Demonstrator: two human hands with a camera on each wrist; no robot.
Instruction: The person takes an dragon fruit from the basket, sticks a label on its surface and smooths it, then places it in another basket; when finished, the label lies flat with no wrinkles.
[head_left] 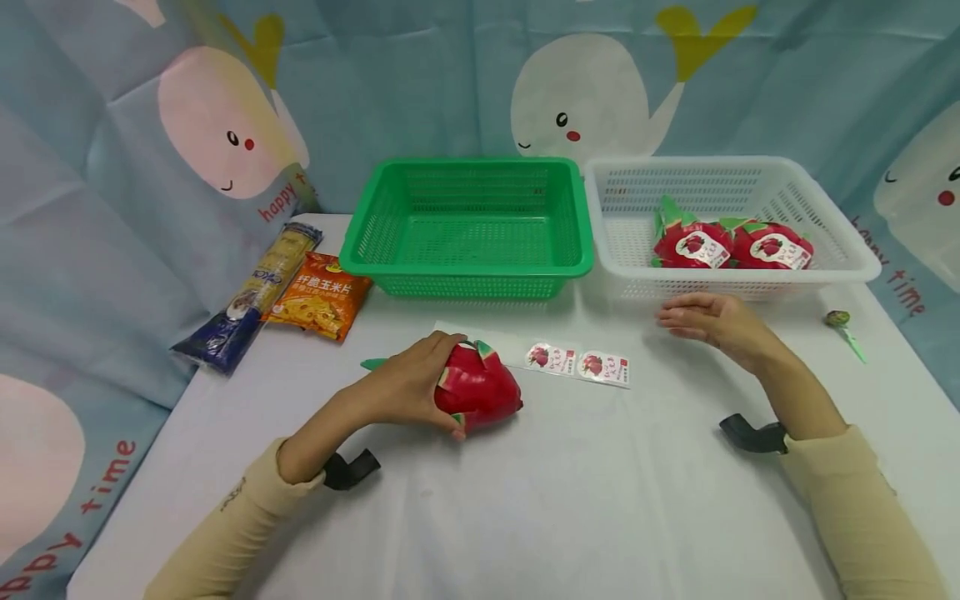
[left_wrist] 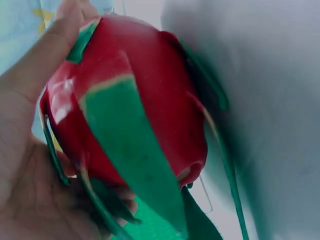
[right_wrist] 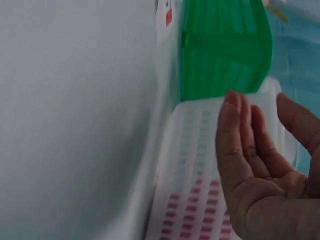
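Left grip [head_left: 408,385] clasps a dragon fruit [head_left: 483,387]; well apart, right grip [head_left: 716,327] hangs loose by the white basket's front edge [head_left: 738,276].

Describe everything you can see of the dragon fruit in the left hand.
The dragon fruit has a glossy red, plastic-looking skin and green, strap-like leaf flaps with pale edges, several hanging loose. It lies sideways: the narrow end points right in the head view, and a green tip sticks out left past the left hand, which grips it between thumb and fingers. It is on or just above the white table, nearer the person than the green basket; its underside is hidden.
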